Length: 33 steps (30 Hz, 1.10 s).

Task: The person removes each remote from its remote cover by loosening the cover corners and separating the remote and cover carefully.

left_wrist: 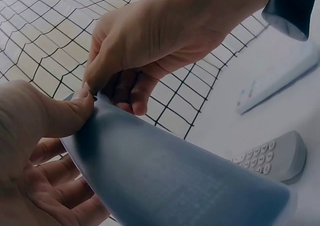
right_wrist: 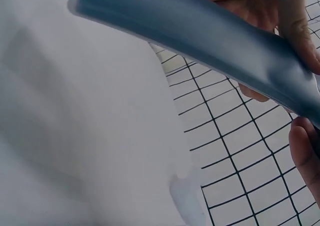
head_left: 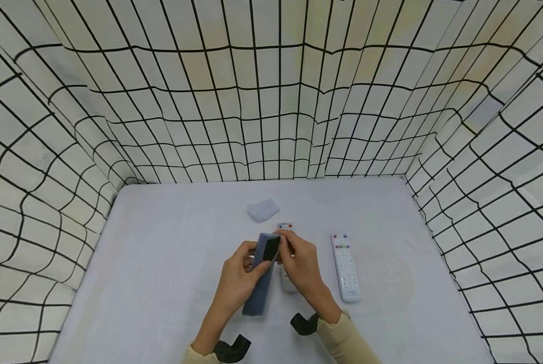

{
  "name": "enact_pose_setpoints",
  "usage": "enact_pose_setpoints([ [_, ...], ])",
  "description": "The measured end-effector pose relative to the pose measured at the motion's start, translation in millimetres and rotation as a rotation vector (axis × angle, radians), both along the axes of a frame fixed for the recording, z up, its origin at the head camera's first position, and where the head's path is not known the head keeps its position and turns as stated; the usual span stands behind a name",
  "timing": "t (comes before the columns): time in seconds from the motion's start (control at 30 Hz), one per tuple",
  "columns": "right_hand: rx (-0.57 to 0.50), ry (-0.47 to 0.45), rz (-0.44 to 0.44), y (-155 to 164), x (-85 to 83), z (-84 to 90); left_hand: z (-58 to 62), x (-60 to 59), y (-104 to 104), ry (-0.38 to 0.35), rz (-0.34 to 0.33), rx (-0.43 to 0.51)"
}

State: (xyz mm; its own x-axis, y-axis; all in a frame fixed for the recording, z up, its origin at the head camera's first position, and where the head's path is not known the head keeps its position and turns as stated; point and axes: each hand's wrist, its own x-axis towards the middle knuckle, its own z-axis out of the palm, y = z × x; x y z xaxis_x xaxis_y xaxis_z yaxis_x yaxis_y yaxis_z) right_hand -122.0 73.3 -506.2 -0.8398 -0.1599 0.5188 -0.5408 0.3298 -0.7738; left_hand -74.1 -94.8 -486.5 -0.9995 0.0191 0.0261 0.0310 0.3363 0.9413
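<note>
A long blue translucent remote-control sleeve [head_left: 259, 290] is held up over the table, with a dark patch near its upper end. Faint keypad-like marks show through the sleeve [left_wrist: 170, 176] in the left wrist view; whether a remote is inside I cannot tell. My left hand [head_left: 237, 277] grips it around the middle, thumb on the front. At its top end my right hand [head_left: 302, 257] pinches the edge between thumb and fingers. Partly hidden behind the right hand lies a remote control [head_left: 288, 285]. To the right is a white remote control [head_left: 346, 268], lying flat.
A pale crumpled wrapper or cloth [head_left: 263, 210] lies farther back on the white table [head_left: 171, 242]. White walls with a black grid [head_left: 271, 116] stand behind and on both sides. Dark bands with protruding pieces [head_left: 304, 323] sit at the wrists.
</note>
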Motion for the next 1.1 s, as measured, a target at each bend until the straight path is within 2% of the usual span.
enact_pose_setpoints([
  [0.27,-0.099,-0.14,0.116,7.2,-0.2,4.5,0.8,0.3,-8.7,-0.059,-0.079,0.13],
  [0.47,-0.157,-0.252,0.3,14.2,-3.1,6.9,-0.2,1.8,-17.2,-0.085,-0.152,0.191],
  [0.6,-0.219,-0.375,0.431,22.5,-6.4,3.8,-3.6,3.0,-19.5,-0.116,-0.145,0.196],
  [0.7,-0.264,-0.441,0.47,28.7,-8.7,-0.3,-7.0,2.6,-18.0,-0.128,-0.125,0.168],
  [0.83,-0.213,-0.402,0.42,32.3,-9.6,-1.1,-8.8,1.5,-14.1,-0.093,-0.08,0.082],
  [0.97,-0.04,-0.244,0.325,32.2,-9.3,2.9,-8.1,0.3,-11.5,-0.068,-0.035,0.005],
  [1.1,0.126,-0.075,0.29,31.7,-9.7,7.9,-4.7,-0.2,-9.3,-0.024,-0.004,-0.113],
])
